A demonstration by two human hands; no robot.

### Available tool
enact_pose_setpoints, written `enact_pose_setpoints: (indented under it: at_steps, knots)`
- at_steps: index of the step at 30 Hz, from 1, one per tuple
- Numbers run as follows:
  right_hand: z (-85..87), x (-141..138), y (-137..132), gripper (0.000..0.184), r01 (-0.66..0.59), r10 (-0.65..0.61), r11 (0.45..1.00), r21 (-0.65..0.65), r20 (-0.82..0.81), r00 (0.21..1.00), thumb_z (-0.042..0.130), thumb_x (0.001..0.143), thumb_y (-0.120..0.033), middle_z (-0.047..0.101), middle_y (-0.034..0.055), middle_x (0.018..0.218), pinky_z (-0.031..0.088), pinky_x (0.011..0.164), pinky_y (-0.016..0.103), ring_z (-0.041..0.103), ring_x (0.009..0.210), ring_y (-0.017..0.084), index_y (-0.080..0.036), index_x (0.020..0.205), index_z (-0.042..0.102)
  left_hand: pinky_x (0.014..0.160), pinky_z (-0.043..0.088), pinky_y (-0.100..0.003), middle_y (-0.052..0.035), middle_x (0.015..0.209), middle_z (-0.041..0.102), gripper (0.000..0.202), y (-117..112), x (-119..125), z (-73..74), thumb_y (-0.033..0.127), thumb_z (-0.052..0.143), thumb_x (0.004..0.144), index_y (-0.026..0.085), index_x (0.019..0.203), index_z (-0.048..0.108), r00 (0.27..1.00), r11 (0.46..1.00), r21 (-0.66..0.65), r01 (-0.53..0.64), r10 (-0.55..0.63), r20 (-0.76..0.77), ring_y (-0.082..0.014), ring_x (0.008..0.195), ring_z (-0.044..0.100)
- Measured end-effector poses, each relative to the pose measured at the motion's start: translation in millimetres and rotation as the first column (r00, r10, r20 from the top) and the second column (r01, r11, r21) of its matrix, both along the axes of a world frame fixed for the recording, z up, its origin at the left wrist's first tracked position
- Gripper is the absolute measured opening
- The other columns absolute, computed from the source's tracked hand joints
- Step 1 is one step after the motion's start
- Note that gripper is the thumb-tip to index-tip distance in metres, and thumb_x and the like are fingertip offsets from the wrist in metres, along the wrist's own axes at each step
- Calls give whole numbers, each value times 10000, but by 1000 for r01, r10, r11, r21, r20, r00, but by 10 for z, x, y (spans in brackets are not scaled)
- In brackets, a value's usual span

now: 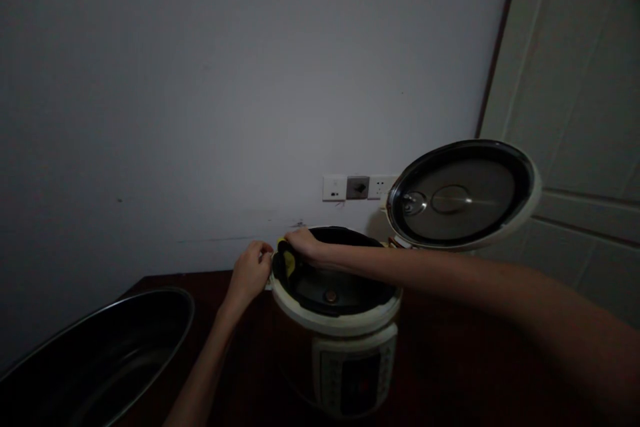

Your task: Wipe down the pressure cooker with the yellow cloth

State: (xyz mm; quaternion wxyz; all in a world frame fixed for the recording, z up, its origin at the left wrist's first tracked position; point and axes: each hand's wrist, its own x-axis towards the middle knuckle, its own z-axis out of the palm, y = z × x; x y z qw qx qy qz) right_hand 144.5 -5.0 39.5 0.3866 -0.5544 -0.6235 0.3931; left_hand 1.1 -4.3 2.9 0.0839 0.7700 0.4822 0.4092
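A white electric pressure cooker [337, 327] stands on the dark red table with its lid [470, 193] raised and tilted to the right. Its inner pot is out, or at least the dark inside with a small round button at the bottom shows. My right hand [306, 245] reaches across into the cooker and presses a yellow cloth [289, 263] against the left inner wall, fingers closed on it. Gripping the left outer side of the rim, my left hand [253, 269] has its fingers bent around what looks like the side handle.
At the lower left is a large dark pot [187, 303] with a shiny rim. Wall sockets [358, 187] sit behind the cooker. A pale door [575, 147] stands at the right, beyond the lid. The table [225, 373] meets the wall at the back.
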Motion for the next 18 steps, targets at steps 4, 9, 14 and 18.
enact_pose_setpoints:
  at_steps: [4, 9, 14, 18]
  knots:
    - [-3, 79, -92, 84, -85, 80, 994, -62, -74, 994, 490, 713, -88, 458, -51, 521, 373, 421, 167, 437, 430, 71, -152, 662, 511, 771, 456, -322, -108, 902, 675, 238, 0, -1, 10, 233, 377, 768, 171, 826, 599, 1000, 1000, -11, -10, 10, -6, -228, 859, 622]
    - [-30, 169, -67, 218, -252, 248, 968, 13, 116, 962, 520, 716, -58, 550, -51, 662, 401, 487, 153, 506, 519, 62, -155, 895, 596, 727, 458, -308, -97, 877, 681, 258, -7, -8, 12, 264, 384, 763, 173, 831, 616, 1000, 1000, -22, 7, -6, 13, -224, 832, 626]
    - [137, 369, 235, 234, -390, 128, 893, 224, 704, 699, 592, 765, -105, 619, 10, 845, 433, 636, 179, 563, 721, 98, -101, 999, 595, 756, 454, -328, -110, 879, 673, 277, -3, -16, 8, 253, 378, 743, 151, 825, 622, 999, 1000, 1, 29, -29, 34, -231, 834, 617]
    - [277, 608, 325, 241, -416, 10, 875, 248, 849, 529, 598, 755, -73, 614, 97, 1020, 424, 735, 229, 560, 879, 161, -98, 995, 610, 766, 454, -333, -102, 879, 667, 264, 7, -26, 1, 267, 375, 746, 161, 821, 606, 998, 998, -20, 55, -54, 43, -227, 834, 610]
